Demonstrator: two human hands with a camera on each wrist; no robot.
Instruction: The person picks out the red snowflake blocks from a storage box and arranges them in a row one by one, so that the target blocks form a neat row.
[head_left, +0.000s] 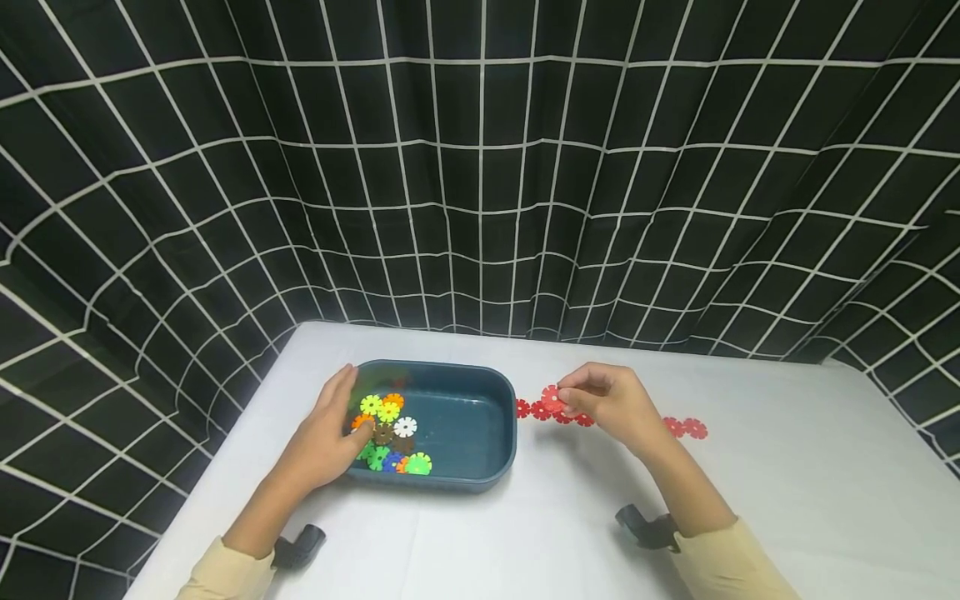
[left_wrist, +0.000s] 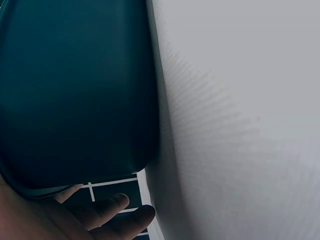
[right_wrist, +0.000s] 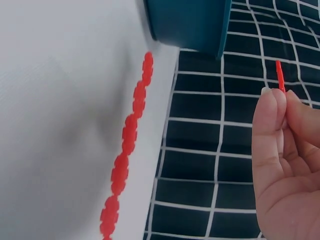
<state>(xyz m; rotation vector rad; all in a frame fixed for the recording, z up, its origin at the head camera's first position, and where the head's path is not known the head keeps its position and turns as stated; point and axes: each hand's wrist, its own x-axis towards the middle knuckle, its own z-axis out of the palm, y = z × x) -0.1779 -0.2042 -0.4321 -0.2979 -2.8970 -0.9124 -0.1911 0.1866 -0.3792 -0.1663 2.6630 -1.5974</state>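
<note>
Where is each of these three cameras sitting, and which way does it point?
Head: worn on the head, looking forward and down at the table, teal tray, both hands and sleeves.
Left wrist: under the left hand, looking along the tray's outer wall; fingers show.
Right wrist: beside the right hand, which pinches a red disc, looking past it at the red chain.
Shared: tray, table, checked curtain.

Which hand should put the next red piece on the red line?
Probably the right hand. It already pinches a red disc just above the row of red discs on the table. The left hand rests on the blue tray, away from the row.
</note>
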